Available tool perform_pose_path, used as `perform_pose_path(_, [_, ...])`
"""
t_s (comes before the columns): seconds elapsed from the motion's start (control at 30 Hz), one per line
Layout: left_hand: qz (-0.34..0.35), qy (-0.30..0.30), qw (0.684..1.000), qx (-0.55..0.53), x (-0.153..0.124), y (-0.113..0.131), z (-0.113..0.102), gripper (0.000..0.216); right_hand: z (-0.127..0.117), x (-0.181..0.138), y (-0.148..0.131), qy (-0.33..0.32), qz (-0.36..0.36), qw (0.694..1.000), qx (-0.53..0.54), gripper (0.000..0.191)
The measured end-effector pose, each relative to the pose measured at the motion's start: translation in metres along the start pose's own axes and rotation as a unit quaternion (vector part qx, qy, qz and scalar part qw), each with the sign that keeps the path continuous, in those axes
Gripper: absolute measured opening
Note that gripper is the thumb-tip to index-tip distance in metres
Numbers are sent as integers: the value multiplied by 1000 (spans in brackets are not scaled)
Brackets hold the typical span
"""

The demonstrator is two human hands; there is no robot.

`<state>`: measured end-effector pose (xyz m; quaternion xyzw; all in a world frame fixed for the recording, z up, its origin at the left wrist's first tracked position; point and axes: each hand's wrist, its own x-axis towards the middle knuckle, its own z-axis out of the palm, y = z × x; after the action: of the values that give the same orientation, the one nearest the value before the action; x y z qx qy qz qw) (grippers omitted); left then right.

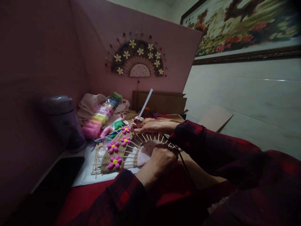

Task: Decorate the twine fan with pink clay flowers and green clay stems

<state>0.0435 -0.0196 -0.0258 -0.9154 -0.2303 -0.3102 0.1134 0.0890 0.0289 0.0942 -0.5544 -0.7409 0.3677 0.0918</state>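
A half-round fan [131,150] of thin wooden sticks wound with brown twine lies on the table, with pink clay flowers [115,161] on its left part and a pale spotted half-disc at its centre. Over its far edge my right hand [152,125] is closed on a glue gun with a colourful patterned body [138,122]; a whitish glue stick [146,103] juts up from it. My left hand [163,157] rests over the fan's near right side, fingers curled. What those fingers pinch is hidden, and the fan's right part is mostly covered by my hands.
Coloured clay packs [101,117] lie behind the fan by crumpled pink cloth. A lidded cup [64,124] and a dark phone-like slab [58,175] are at left. Cardboard [160,103] leans at the back. A finished-looking fan [138,56] hangs above. A black cord [184,163] runs at right.
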Motion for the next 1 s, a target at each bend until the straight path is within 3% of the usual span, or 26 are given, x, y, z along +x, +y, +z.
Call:
perform_pose_path(0.47, [8,-12,1000,-3,1,1,-3,19,2,-17,-15,2,18,999,37,49])
perform_pose_path(1.0, [-6,-69,997,-17,0,1,-3,20,-1,-9,-5,16,17,996,82,43])
